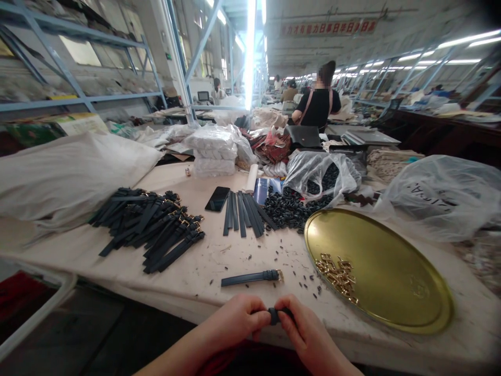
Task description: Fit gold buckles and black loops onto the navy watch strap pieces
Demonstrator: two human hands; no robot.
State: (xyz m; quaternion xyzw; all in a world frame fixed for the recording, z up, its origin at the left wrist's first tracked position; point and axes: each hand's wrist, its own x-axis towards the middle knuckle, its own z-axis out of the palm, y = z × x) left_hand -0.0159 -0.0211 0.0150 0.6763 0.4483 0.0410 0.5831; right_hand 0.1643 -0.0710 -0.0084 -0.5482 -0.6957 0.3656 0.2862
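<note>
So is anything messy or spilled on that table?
Yes. Black rings have spilled out of an open plastic bag, and tiny black bits lie scattered beside the gold tray. One strap lies alone, apart from the pile.

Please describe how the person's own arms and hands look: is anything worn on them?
Both hands, left hand and right hand, are bare: no gloves, and no rings or watch show. The forearms are bare too, with no sleeves as far as the picture reaches. No markings visible.
</note>
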